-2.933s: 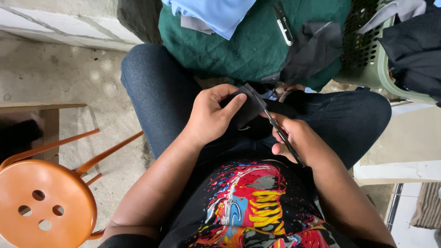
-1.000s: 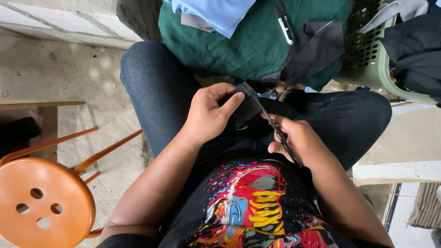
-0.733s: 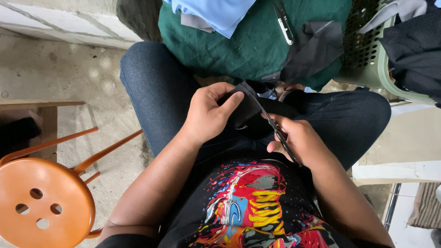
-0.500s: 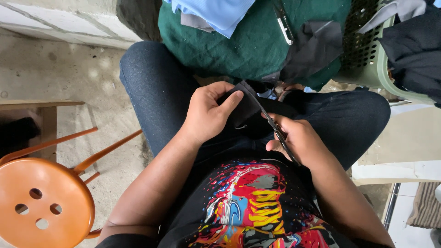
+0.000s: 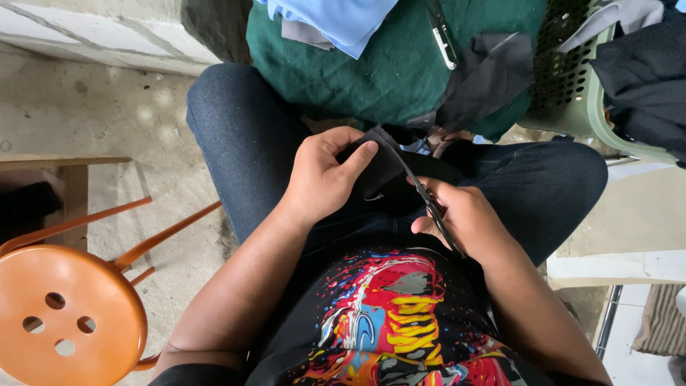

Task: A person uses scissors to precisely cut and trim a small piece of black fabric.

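Here the black fabric piece sits pinched between left hand fingers.

The person wears dark blue jeans and a black T-shirt with a splashy print in red, yellow, blue and white across the chest. Both forearms are bare, with short black sleeves just showing at the near edge.
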